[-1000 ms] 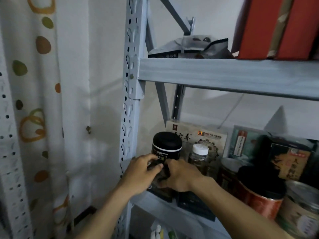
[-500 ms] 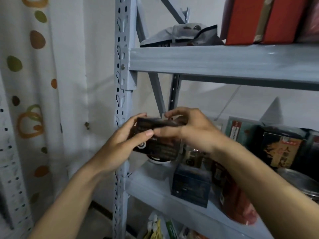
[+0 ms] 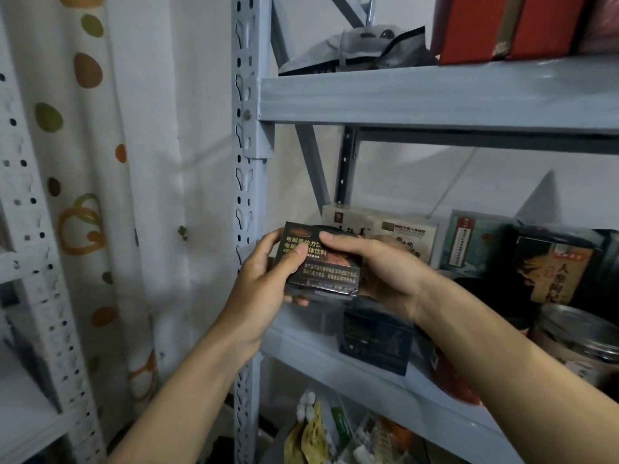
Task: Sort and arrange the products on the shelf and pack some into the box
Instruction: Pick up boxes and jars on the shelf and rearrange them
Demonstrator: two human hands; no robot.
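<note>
Holds a small black box [image 3: 320, 262] in both hands, clear of the boards, in front of the left end of the grey metal shelf [image 3: 435, 95]. Grips the box's left end with the left hand [image 3: 264, 279]: thumb pressed on the printed face, fingers curled round the back and underside. Grips the right end with the right hand [image 3: 385, 272]: one digit laid across the top of the printed face, the others curled out of sight behind the box. Presents the face with gold and white lettering toward the camera, slightly tilted. Directly below the right fingers, records a dark blue box [image 3: 375, 343] standing on the lower board [image 3: 294, 343]. Behind the fingers, against the wall, records a beige carton [image 3: 385, 226]. To the right of the right fingers, lists a green carton [image 3: 469, 242], a dark carton with an orange label [image 3: 549, 272], a metal-lidded tin [image 3: 582, 333] and a red tin [image 3: 455, 380] partly hidden by the forearm. Above the fingers, on the shelf's top level, notes a grey pouch [image 3: 361, 45] and red boxes [image 3: 502, 25]. Left of the left fingers, notes the perforated upright [image 3: 248, 162] and, beyond it, a white spotted curtain [image 3: 67, 162].
</note>
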